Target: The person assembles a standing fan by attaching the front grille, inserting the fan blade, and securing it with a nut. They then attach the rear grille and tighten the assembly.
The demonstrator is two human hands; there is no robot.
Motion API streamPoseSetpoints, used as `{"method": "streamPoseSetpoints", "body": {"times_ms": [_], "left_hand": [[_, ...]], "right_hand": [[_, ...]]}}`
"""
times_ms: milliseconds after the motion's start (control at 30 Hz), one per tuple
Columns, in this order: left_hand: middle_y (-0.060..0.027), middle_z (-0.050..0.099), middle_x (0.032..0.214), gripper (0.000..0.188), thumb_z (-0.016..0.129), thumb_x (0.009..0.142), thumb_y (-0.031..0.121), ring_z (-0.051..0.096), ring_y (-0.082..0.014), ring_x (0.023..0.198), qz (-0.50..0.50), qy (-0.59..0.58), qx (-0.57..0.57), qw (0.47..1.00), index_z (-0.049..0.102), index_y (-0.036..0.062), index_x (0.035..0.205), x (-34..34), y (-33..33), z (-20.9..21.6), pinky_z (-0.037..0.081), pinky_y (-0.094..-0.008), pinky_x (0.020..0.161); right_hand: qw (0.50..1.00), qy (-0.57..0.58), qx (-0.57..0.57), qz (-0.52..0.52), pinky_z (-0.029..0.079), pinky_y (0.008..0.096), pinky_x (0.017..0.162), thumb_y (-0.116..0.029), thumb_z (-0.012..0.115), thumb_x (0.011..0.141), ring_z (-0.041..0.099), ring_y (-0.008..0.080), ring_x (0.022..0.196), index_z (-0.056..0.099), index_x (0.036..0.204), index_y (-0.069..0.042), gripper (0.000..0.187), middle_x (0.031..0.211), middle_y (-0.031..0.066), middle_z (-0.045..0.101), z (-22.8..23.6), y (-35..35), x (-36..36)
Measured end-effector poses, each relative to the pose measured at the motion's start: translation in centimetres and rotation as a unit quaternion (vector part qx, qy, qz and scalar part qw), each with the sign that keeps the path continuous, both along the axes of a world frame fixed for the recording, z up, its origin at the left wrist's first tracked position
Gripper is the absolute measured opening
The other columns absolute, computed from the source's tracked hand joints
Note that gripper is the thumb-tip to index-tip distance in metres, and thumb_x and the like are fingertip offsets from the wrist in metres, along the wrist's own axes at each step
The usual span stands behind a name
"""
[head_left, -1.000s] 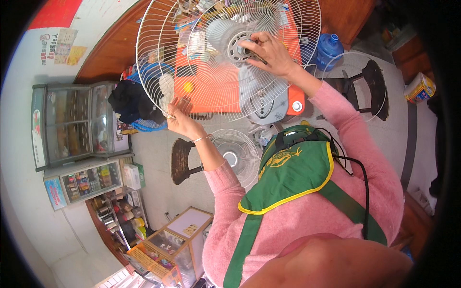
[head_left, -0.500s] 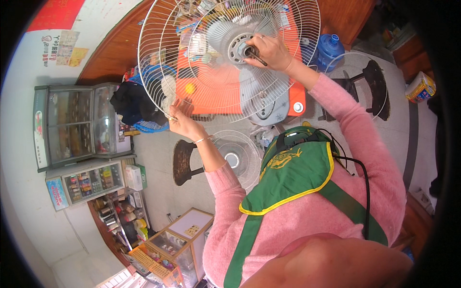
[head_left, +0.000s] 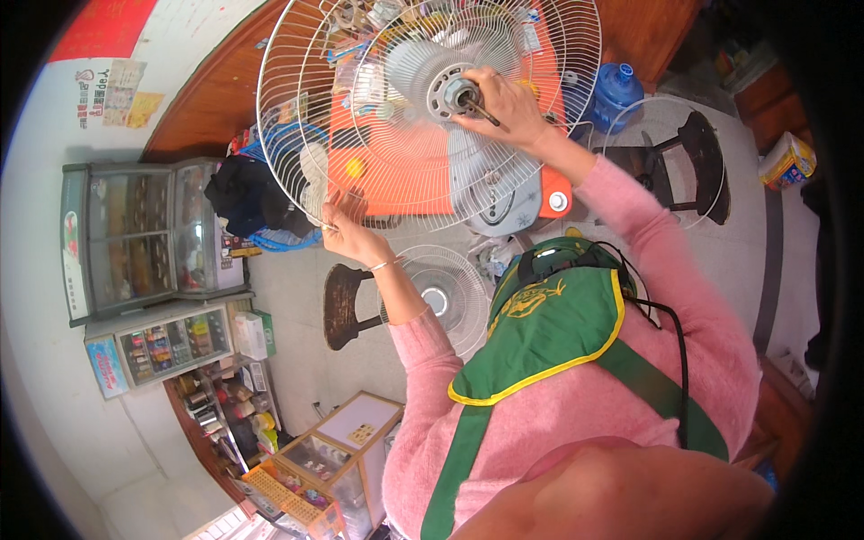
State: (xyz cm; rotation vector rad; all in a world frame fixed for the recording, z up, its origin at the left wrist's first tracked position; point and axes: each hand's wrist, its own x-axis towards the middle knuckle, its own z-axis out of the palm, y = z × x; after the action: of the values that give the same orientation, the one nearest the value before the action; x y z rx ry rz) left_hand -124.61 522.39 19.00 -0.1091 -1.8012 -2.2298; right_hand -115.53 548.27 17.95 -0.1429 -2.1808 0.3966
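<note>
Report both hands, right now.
Left hand: closed, holding the round white wire fan guard by its rim.
Right hand: fingers curled around the slim dark metal shaft at the guard's centre; firm grip cannot be told.

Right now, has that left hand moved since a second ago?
Yes, slightly: the left hand is a little farther right, judged against the stool below it.
</note>
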Motion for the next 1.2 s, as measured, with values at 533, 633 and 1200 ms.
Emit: {"method": "streamPoseSetpoints", "body": {"times_ms": [533,633,1200], "left_hand": [[-0.0145,0.066,0.078,0.034,0.046,0.097,0.026,0.066,-0.0183,0.067,-0.007,0.015,-0.003,1.000,0.060,-0.0045,0.096,0.3,-0.1,0.5,0.051,-0.0261,0.056],[-0.0148,0.067,0.079,0.035,0.046,0.097,0.028,0.066,-0.0184,0.068,-0.007,0.017,-0.010,1.000,0.059,-0.0042,0.096,0.4,-0.1,0.5,0.051,-0.0260,0.056],[-0.0144,0.067,0.081,0.034,0.046,0.097,0.027,0.066,-0.0175,0.068,-0.019,0.005,-0.005,1.000,0.060,-0.0039,0.095,0.4,0.0,0.7,0.051,-0.0258,0.057]], "right_hand": [[0.996,0.082,0.014,0.022,0.050,0.0299,0.047,-0.035,0.072,0.069,0.062,0.0206,0.051,0.051,0.087,-0.007,0.040,0.060,0.0053,0.060,0.0,0.8,-1.6],[0.991,0.083,-0.095,-0.038,0.050,0.0297,0.047,-0.036,0.073,0.068,0.063,0.0214,0.050,0.052,0.087,-0.007,0.041,0.059,0.0056,0.061,-0.7,-1.0,-1.7],[0.958,-0.046,0.256,0.119,0.049,0.0319,0.052,-0.038,0.068,0.073,0.059,0.0196,0.064,0.052,0.110,-0.012,0.048,0.087,0.0083,0.055,2.3,4.0,-0.8]]}}
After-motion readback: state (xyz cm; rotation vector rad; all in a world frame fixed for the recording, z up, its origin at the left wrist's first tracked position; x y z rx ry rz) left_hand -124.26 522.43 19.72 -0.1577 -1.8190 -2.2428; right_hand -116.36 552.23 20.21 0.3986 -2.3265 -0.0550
